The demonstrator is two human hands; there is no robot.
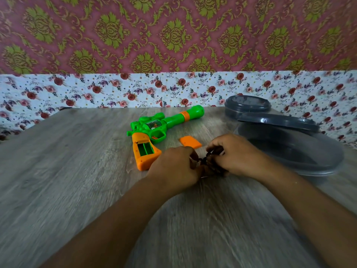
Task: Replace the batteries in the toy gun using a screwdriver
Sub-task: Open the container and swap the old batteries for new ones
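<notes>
Left hand and right hand close together, fingers curled around something small and dark between them — too blurred to name. Just beyond, orange battery cover loose on table; green-and-orange toy gun flat — battery compartment open.

table left clear, grey tub blocks right

Both hands together, fingers curled
</notes>
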